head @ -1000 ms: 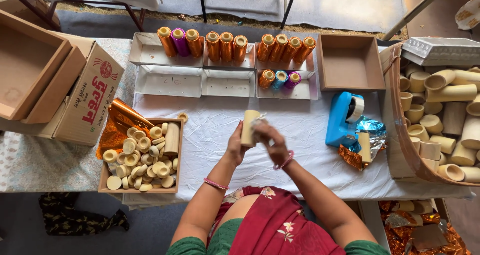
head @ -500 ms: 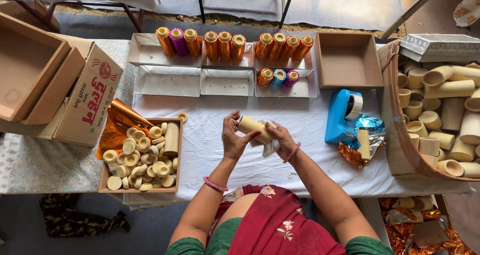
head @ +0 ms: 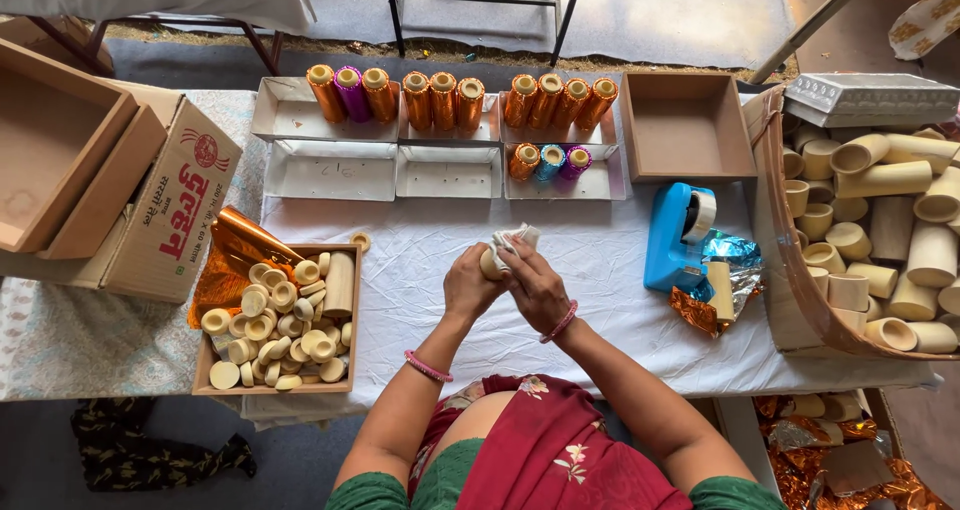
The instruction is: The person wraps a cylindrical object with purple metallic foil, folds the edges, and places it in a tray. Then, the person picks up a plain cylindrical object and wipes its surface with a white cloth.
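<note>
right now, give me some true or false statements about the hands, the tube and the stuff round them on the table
1. Both hands, the left hand and the right hand, are together on a cream tube. True.
2. A white cloth is bunched at the tube. True.
3. The blue tape dispenser sits to the person's left. False: it is on their right.
4. The wooden box of cream rings is empty. False: it is full of rings and short tubes.
5. The brown box behind the dispenser holds foil-wrapped tubes. False: it looks empty; the wrapped tubes lie in white trays.
</note>
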